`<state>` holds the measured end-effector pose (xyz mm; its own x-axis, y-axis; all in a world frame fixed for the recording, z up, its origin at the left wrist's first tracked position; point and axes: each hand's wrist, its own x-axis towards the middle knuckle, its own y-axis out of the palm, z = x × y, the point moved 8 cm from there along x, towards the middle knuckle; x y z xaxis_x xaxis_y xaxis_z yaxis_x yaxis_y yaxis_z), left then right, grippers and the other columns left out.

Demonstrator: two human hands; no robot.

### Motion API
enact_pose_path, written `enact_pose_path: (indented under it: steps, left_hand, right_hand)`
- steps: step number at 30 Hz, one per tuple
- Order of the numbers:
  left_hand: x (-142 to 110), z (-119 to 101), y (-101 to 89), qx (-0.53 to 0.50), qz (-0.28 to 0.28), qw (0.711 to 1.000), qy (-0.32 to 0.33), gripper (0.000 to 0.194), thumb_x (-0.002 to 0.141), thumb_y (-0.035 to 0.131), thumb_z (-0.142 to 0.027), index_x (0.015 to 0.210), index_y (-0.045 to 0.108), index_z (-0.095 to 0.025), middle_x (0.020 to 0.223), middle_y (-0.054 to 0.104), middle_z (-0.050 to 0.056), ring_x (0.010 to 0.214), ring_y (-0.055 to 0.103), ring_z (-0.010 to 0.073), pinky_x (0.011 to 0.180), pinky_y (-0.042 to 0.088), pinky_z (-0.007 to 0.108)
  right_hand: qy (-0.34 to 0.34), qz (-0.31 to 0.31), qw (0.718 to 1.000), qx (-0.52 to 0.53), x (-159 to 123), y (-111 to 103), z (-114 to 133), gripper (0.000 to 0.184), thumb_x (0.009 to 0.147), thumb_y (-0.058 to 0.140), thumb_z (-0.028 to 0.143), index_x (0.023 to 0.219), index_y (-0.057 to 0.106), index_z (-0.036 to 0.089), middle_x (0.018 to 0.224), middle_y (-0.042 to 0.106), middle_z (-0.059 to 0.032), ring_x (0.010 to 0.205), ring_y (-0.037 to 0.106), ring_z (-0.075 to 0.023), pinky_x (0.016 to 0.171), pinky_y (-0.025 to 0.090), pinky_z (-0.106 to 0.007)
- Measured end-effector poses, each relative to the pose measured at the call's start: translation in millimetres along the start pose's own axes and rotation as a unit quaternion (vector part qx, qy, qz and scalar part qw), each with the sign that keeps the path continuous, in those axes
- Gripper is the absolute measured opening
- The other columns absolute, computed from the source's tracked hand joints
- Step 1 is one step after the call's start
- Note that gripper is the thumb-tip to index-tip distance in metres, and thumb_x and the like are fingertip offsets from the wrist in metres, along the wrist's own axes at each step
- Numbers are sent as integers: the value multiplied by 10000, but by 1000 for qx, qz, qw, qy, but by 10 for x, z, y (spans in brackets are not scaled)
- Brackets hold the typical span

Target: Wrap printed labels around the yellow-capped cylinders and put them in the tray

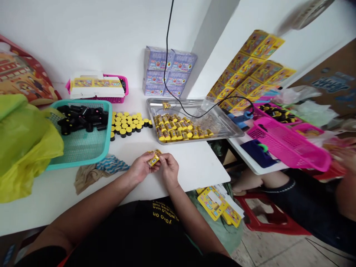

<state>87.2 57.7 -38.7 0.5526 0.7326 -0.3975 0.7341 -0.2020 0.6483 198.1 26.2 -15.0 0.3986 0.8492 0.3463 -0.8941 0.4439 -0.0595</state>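
Both of my hands meet above the near part of the white table (194,163). A small yellow printed wrapper piece (154,158) is between them; whether something sits inside it I cannot make out. My left hand (141,167) grips it from the left, fingers curled beneath. From the right, my right hand (169,168) pinches its edge. Just beyond lies a metal tray (191,140) with many small yellow-labelled cylinders (176,128) in its left half. Left of the tray stand black cylinders with yellow tops (126,122), grouped on the table.
A teal basket (80,161) of black pieces (83,115) stands left, beside a yellow-green bag (25,148). Purple boxes (169,70) and yellow boxes (244,70) are stacked behind. A black cable (167,48) hangs over the tray. A co-worker sits right, near pink baskets (289,144).
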Motion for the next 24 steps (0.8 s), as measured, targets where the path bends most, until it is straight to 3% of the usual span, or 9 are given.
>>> enact_pose_path:
  steps: [3, 8, 13, 19, 24]
  left_hand:
    - [-10, -11, 30, 11, 14, 1000, 1, 246, 808, 646, -379, 893, 621, -150, 685, 645, 46, 560, 601, 131, 544, 448, 242]
    - [-23, -57, 0, 19, -10, 999, 24, 339, 762, 692, -469, 869, 616, -157, 666, 638, 26, 531, 585, 112, 532, 436, 227]
    - [-39, -160, -95, 95, -76, 988, 94, 385, 710, 728, -503, 806, 643, -141, 631, 631, 25, 501, 560, 104, 515, 416, 223]
    - [-93, -256, -124, 177, -127, 963, 155, 398, 690, 730, -529, 729, 671, -137, 540, 595, 12, 460, 510, 101, 472, 385, 225]
    - [-95, -215, -134, 192, -144, 959, 151, 398, 672, 736, -539, 716, 670, -149, 503, 563, -8, 415, 480, 96, 429, 378, 226]
  right_hand:
    - [-4, 0, 999, -33, 2, -27, 36, 226, 928, 507, 371, 849, 622, 193, 736, 636, -4, 677, 596, -146, 670, 510, -299]
    - [-158, 39, 979, -125, -47, 24, 324, 166, 910, 531, 237, 1008, 663, 213, 918, 671, -64, 848, 629, -184, 767, 522, -348]
    - [-241, 26, 950, -196, -112, 62, 382, 210, 893, 523, 149, 1050, 646, 215, 905, 668, -76, 838, 624, -193, 730, 537, -356]
    - [-283, 49, 917, -276, -171, 144, 383, 225, 888, 496, 138, 1067, 607, 217, 905, 661, -88, 829, 604, -210, 733, 533, -380]
    - [-300, 42, 908, -291, -184, 176, 372, 130, 866, 487, 125, 897, 564, 225, 753, 602, -51, 734, 561, -206, 700, 507, -368]
